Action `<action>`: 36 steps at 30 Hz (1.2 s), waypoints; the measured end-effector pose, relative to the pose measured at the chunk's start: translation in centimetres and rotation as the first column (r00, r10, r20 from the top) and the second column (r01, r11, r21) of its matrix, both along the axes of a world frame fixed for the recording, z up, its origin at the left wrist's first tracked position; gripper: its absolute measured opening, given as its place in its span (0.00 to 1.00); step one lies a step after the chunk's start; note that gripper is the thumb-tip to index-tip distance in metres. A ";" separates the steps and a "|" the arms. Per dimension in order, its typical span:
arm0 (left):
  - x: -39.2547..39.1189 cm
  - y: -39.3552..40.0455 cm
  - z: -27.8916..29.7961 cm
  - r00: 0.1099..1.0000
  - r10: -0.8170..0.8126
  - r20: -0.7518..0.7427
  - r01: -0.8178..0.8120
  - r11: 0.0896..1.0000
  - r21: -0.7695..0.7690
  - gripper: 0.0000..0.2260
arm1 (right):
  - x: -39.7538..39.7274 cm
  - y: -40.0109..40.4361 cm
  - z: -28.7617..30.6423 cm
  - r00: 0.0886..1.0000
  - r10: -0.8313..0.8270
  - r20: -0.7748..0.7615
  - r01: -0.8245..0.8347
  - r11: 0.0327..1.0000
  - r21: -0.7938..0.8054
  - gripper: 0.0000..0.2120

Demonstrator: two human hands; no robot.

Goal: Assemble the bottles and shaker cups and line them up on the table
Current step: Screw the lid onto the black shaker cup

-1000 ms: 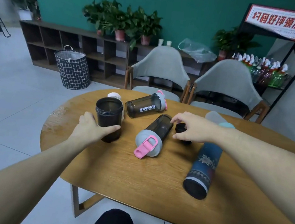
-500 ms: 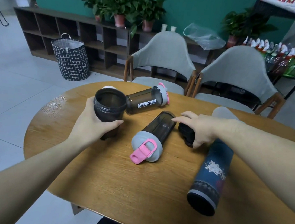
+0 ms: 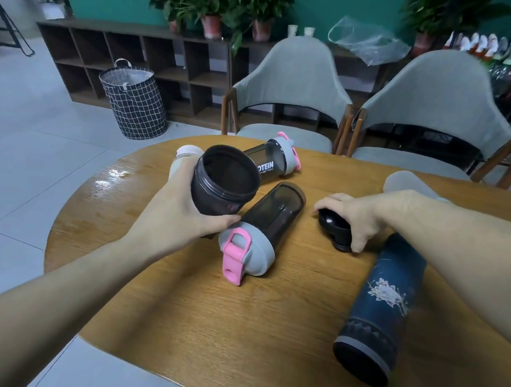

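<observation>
My left hand grips an open dark shaker cup, lifted off the wooden table and tilted toward me with no lid on. My right hand holds a black lid at the table's middle. A dark shaker with a grey and pink lid lies on its side between my hands. A second capped shaker with white lettering lies behind the cup. A dark blue flowered bottle lies on its side under my right forearm. A white bottle shows partly behind my left hand.
A frosted bottle lies at the far right, partly hidden by my right arm. Two grey chairs stand at the table's far edge. A checked basket and a low shelf with potted plants are on the floor beyond.
My left hand has closed on the open dark cup and lifted it up, tilting it toward me. My right hand has picked up the black lid and shifted slightly right.
</observation>
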State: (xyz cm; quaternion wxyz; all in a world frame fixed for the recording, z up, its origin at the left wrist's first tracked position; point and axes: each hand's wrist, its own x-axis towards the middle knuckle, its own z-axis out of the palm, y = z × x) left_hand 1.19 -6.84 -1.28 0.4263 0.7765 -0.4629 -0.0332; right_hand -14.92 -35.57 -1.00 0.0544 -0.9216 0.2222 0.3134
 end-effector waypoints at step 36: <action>-13.6 -2.2 6.4 0.957 -0.148 0.251 0.124 0.986 0.107 0.44 | -12.6 11.9 6.8 -0.156 -0.955 0.253 -0.097 0.269 0.958 0.36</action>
